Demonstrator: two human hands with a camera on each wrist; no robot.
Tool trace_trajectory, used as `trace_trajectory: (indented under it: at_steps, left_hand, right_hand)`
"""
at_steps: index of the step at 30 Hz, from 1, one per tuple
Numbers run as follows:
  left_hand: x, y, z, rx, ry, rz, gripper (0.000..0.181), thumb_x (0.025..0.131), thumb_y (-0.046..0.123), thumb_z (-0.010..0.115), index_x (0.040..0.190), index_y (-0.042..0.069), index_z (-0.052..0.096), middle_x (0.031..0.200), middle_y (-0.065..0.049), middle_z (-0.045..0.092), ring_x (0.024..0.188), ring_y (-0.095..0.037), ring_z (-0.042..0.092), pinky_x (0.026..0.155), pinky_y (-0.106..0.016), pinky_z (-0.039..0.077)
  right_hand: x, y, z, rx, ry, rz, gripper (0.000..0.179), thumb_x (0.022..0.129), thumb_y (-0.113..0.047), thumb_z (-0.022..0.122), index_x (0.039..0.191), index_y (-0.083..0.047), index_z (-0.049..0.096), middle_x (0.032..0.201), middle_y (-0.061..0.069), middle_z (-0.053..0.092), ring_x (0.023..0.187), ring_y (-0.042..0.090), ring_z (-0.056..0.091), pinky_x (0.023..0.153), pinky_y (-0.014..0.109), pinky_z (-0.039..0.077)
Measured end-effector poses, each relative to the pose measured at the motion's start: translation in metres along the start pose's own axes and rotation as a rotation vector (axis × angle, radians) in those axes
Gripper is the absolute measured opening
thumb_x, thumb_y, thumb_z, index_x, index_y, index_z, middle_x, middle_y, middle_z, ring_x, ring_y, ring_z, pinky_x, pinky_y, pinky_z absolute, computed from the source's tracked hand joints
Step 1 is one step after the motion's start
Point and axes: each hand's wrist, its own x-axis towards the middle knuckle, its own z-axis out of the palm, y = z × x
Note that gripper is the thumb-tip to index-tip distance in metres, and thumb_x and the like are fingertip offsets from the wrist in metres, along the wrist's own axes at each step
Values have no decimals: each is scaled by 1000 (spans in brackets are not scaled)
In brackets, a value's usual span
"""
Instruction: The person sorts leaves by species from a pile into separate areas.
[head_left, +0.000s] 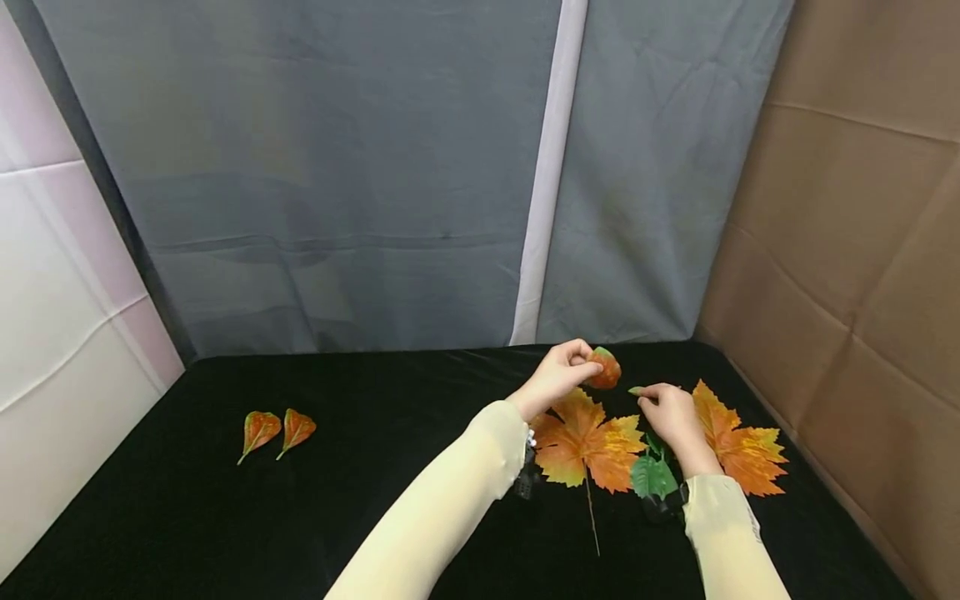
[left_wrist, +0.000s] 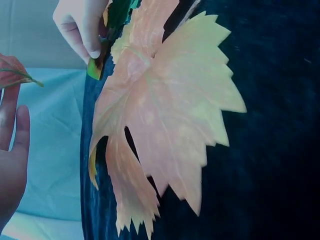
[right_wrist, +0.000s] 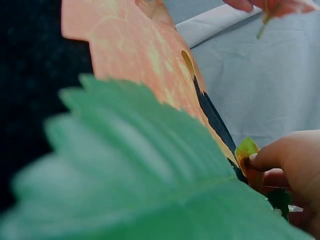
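Note:
My left hand (head_left: 558, 377) pinches a small orange-red leaf (head_left: 604, 369) with a green tip, raised above the far part of the black table. In the left wrist view its thin stem points away from the fingers. To the right, my right hand (head_left: 670, 414) pinches another small leaf (right_wrist: 248, 155), green-yellow at the tip and reddish lower down. A large orange maple leaf (head_left: 585, 446) with a long stem lies between my forearms. Serrated green leaves (head_left: 654, 477) lie beside my right wrist. Partly hidden behind that hand is a second orange maple leaf (head_left: 742, 446).
Two small orange leaves (head_left: 261, 430) with stems lie side by side on the left of the black-covered table (head_left: 180, 517). Grey curtains (head_left: 337, 167) hang behind the table, a brown cloth (head_left: 847, 250) on the right and a white cloth (head_left: 67, 267) on the left.

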Motion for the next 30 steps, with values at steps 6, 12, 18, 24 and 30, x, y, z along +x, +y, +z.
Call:
trace_trajectory:
  at_steps: [6, 12, 18, 24, 30]
  left_hand:
    - [-13, -2, -21, -30, -16, -6, 11, 94, 6, 62, 99, -4, 59, 78, -7, 66, 71, -10, 58, 76, -32, 52]
    - [-30, -7, -51, 22, 0, -7, 13, 95, 7, 61, 102, -4, 60, 77, -4, 66, 67, -11, 60, 70, -37, 54]
    - [-41, 1, -83, 100, 28, 1, 12, 94, 6, 62, 101, -4, 60, 79, -7, 68, 64, -12, 59, 66, -40, 54]
    - [-52, 14, -114, 136, 63, 16, 13, 94, 6, 63, 100, -4, 60, 80, -7, 68, 67, -13, 60, 64, -38, 53]
    - [-69, 15, -136, 140, 78, -2, 14, 93, 5, 63, 100, -6, 60, 79, -7, 67, 65, -13, 60, 60, -31, 52]
  right_hand:
    - [6, -2, 0, 18, -47, 24, 26, 89, -3, 60, 113, 4, 69, 116, 27, 63, 109, 45, 56, 92, 58, 42]
    - [8, 1, 0, 11, -53, 19, 27, 87, -1, 61, 112, 5, 68, 117, 28, 61, 110, 47, 54, 94, 58, 40]
    - [8, 6, -5, 2, -47, 25, 27, 87, -1, 60, 112, 6, 68, 116, 29, 61, 109, 47, 54, 93, 59, 41]
    - [7, 6, -12, 10, 9, 32, 25, 90, -4, 58, 109, 8, 68, 114, 30, 62, 105, 46, 57, 89, 58, 43]
    - [8, -5, -18, 152, 88, 17, 26, 94, -12, 59, 110, 6, 68, 108, 25, 66, 98, 40, 61, 85, 53, 47]
